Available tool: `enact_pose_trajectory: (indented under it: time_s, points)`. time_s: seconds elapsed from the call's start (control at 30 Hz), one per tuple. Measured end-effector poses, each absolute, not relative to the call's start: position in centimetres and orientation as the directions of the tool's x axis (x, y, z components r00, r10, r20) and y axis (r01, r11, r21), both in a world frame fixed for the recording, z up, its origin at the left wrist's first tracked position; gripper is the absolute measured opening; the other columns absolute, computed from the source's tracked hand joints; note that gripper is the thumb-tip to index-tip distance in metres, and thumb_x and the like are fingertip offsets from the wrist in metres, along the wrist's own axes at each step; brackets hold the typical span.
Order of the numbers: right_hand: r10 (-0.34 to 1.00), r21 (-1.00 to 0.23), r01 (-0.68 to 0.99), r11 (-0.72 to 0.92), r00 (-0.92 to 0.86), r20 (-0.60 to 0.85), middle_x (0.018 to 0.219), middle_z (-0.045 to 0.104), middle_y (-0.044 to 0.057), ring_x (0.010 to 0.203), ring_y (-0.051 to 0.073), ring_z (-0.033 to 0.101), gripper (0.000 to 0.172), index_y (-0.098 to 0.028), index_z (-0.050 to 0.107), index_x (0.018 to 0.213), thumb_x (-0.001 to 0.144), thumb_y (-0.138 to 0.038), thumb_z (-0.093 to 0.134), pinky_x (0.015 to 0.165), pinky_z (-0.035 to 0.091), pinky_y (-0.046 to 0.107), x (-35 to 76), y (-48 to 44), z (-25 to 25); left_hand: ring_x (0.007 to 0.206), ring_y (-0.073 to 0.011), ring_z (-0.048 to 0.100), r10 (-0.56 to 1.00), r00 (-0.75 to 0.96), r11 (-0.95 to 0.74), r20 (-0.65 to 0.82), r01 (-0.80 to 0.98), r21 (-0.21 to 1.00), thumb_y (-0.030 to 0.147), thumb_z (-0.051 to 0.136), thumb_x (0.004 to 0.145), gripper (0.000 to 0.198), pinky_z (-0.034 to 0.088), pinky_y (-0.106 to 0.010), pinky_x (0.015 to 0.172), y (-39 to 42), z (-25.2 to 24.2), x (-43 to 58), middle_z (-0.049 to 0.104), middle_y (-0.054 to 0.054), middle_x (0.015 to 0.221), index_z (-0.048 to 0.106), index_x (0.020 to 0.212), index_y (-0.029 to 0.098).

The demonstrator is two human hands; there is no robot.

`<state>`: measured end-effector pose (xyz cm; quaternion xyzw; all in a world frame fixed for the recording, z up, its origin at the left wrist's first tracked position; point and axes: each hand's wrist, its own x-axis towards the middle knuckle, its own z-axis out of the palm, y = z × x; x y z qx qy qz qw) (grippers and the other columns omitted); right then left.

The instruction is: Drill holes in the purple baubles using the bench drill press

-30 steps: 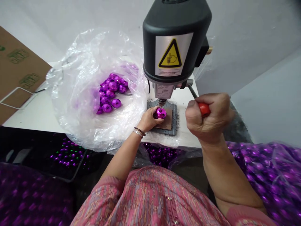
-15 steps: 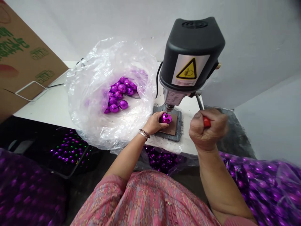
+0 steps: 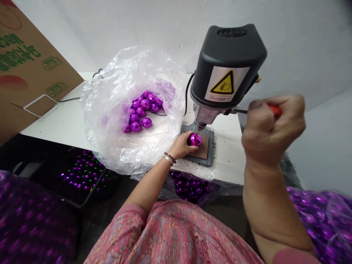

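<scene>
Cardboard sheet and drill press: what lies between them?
The head view shows a clear plastic bag of purple baubles between the cardboard sheet and the drill press.

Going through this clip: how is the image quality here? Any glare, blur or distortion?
Head view: the right hand looks slightly soft, probably motion blur; the shiny purple ball at the left hand carries bright highlights; the clear plastic bag shows white glare; the wide lens bends the frame's edges.

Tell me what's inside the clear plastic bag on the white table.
A loose heap of shiny purple baubles lies inside the clear plastic bag. The heap covers the lower baubles and the bag's bottom, and the plastic folds blur anything further up its far side.
</scene>
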<state>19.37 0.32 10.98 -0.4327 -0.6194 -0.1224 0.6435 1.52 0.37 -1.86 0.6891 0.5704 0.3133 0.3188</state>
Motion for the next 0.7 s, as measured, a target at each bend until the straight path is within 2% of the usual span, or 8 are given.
enact_pose_trajectory:
  time_s: [0.13, 0.2, 0.27, 0.33, 0.4, 0.5, 0.6, 0.7]
  points:
    - [0.482, -0.492, 0.667, 0.56, 0.22, 0.848, 0.066, 0.048, -0.002, 0.06, 0.002, 0.041, 0.021, -0.013, 0.052, 0.073, 0.083, -0.032, 0.053, 0.059, 0.036, 0.019, 19.6, 0.8, 13.0, 0.114, -0.0282, 0.061, 0.951, 0.265, -0.288, 0.156, 0.588, 0.756, 0.015, 0.077, 0.064, 0.064, 0.049, -0.044, 0.104, -2.5, -1.9, 0.4, 0.066, -0.012, 0.122, 0.059, 0.126, 0.015]
    - [0.489, -0.486, 0.69, 0.536, 0.216, 0.845, 0.068, 0.047, -0.002, 0.063, 0.002, 0.042, 0.022, -0.013, 0.051, 0.073, 0.083, -0.032, 0.052, 0.061, 0.037, 0.02, 19.6, 0.7, 13.0, 0.122, -0.0287, 0.058, 0.915, 0.348, -0.375, 0.205, 0.547, 0.748, 0.021, 0.081, 0.063, 0.069, 0.047, -0.044, 0.108, -4.0, -1.7, -0.7, 0.062, -0.013, 0.131, 0.059, 0.129, 0.017]
    - [0.48, -0.475, 0.711, 0.519, 0.217, 0.85, 0.067, 0.046, -0.002, 0.063, 0.003, 0.042, 0.023, -0.013, 0.049, 0.072, 0.084, -0.033, 0.051, 0.062, 0.037, 0.02, 19.5, 0.7, 12.7, 0.12, -0.0252, 0.06, 0.901, 0.366, -0.401, 0.233, 0.494, 0.772, 0.031, 0.08, 0.07, 0.063, 0.05, -0.04, 0.104, -4.8, -1.1, -2.4, 0.062, -0.013, 0.133, 0.061, 0.128, 0.019]
    - [0.474, -0.473, 0.714, 0.516, 0.222, 0.852, 0.067, 0.046, -0.002, 0.063, 0.003, 0.042, 0.025, -0.014, 0.047, 0.07, 0.083, -0.034, 0.051, 0.061, 0.036, 0.02, 19.5, 0.6, 12.5, 0.103, -0.0194, 0.067, 0.945, 0.23, -0.319, 0.231, 0.512, 0.797, 0.035, 0.069, 0.083, 0.046, 0.054, -0.035, 0.094, -4.2, 0.0, -4.7, 0.067, -0.011, 0.125, 0.064, 0.126, 0.02]
    - [0.487, -0.486, 0.704, 0.518, 0.225, 0.844, 0.067, 0.047, -0.002, 0.063, 0.003, 0.043, 0.025, -0.014, 0.047, 0.069, 0.082, -0.035, 0.052, 0.061, 0.037, 0.02, 19.5, 0.6, 12.5, 0.088, -0.0166, 0.067, 0.976, -0.05, -0.138, 0.212, 0.613, 0.778, 0.03, 0.057, 0.09, 0.037, 0.055, -0.034, 0.086, -2.5, 1.0, -7.5, 0.071, -0.01, 0.116, 0.065, 0.124, 0.018]
    - [0.51, -0.505, 0.684, 0.526, 0.222, 0.831, 0.067, 0.048, -0.002, 0.062, 0.003, 0.043, 0.024, -0.014, 0.048, 0.069, 0.079, -0.035, 0.054, 0.06, 0.037, 0.02, 19.6, 0.5, 12.6, 0.106, -0.0245, 0.065, 0.881, -0.415, 0.202, 0.228, 0.764, 0.612, 0.018, 0.053, 0.088, 0.041, 0.049, -0.038, 0.097, 1.2, 1.9, -11.5, 0.07, -0.014, 0.118, 0.063, 0.128, 0.014]
    - [0.515, -0.507, 0.677, 0.533, 0.215, 0.83, 0.067, 0.047, -0.002, 0.061, 0.002, 0.042, 0.023, -0.013, 0.049, 0.07, 0.078, -0.033, 0.055, 0.06, 0.037, 0.019, 19.6, 0.3, 12.6, 0.118, -0.0303, 0.059, 0.866, -0.488, 0.405, 0.109, 0.812, 0.42, 0.022, 0.061, 0.083, 0.054, 0.046, -0.04, 0.099, 3.8, 1.2, -13.8, 0.064, -0.018, 0.129, 0.056, 0.136, 0.014]
    - [0.503, -0.492, 0.678, 0.547, 0.204, 0.84, 0.067, 0.047, -0.003, 0.061, 0.001, 0.043, 0.02, -0.013, 0.05, 0.072, 0.08, -0.03, 0.056, 0.06, 0.037, 0.018, 19.6, 0.2, 12.5, 0.116, -0.0322, 0.06, 0.907, -0.42, 0.406, -0.021, 0.863, 0.299, 0.023, 0.065, 0.078, 0.064, 0.048, -0.04, 0.093, 4.6, 0.0, -14.0, 0.057, -0.018, 0.139, 0.051, 0.141, 0.018]
